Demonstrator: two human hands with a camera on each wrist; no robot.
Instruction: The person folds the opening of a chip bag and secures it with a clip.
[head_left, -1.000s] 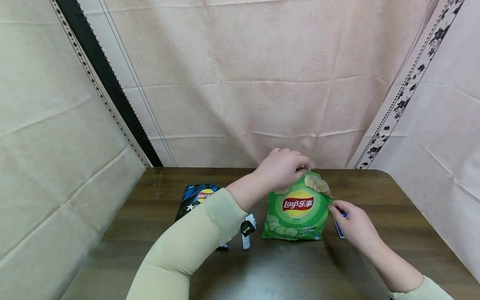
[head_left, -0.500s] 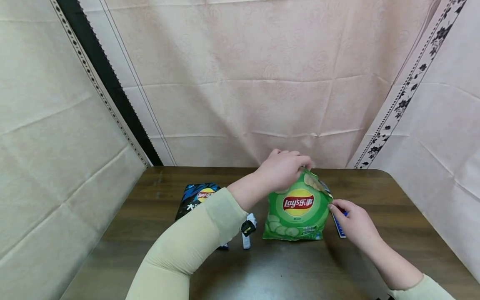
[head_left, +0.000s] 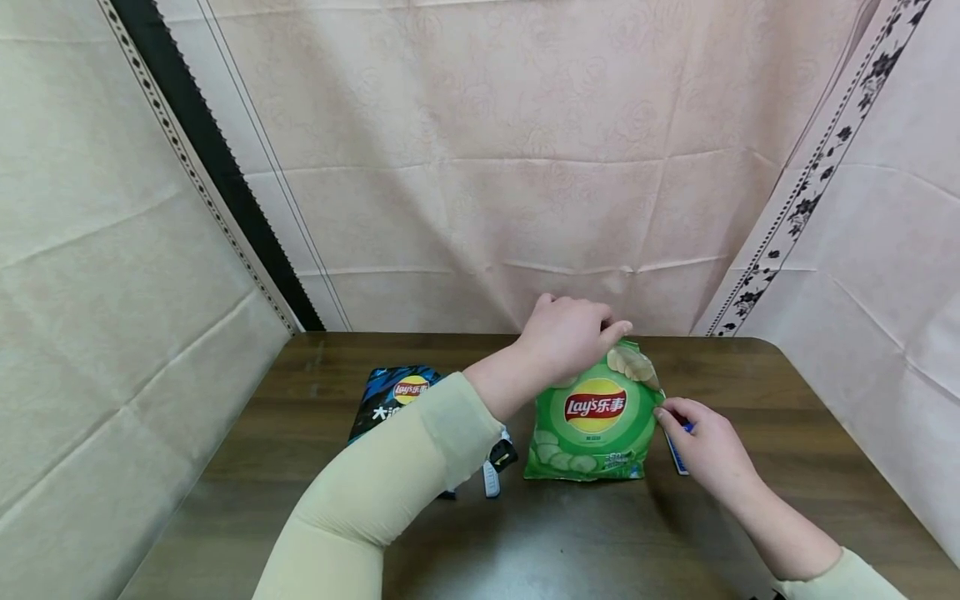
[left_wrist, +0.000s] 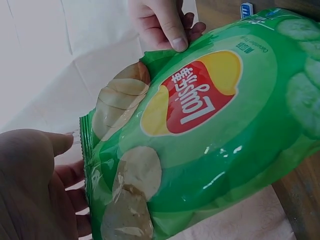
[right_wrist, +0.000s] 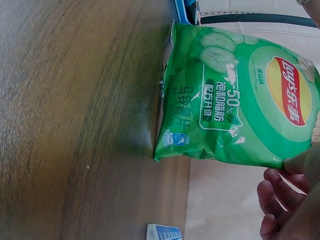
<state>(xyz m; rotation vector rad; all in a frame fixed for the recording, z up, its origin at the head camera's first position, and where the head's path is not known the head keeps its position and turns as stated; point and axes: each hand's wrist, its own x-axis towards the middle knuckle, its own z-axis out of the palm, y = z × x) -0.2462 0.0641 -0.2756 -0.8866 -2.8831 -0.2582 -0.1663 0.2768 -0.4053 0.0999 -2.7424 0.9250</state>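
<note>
On the counter (head_left: 558,542), the right hand (head_left: 707,439) pinches the right edge of an upright green chip bag (head_left: 592,446); at its top, the left hand (head_left: 564,337) has its fingers loosely extended behind, thumb lifted off. Pale cloth (head_left: 480,167) hangs beyond.

The left sleeve (head_left: 397,471) hides much of the black chip bag (head_left: 381,407); the right grip (head_left: 708,446) covers part of a blue item (head_left: 677,457). In the left wrist view, edges crop the left grip (left_wrist: 30,180) and green chip bag (left_wrist: 200,135). The white item's (head_left: 491,482) print is illegibly small.
</note>
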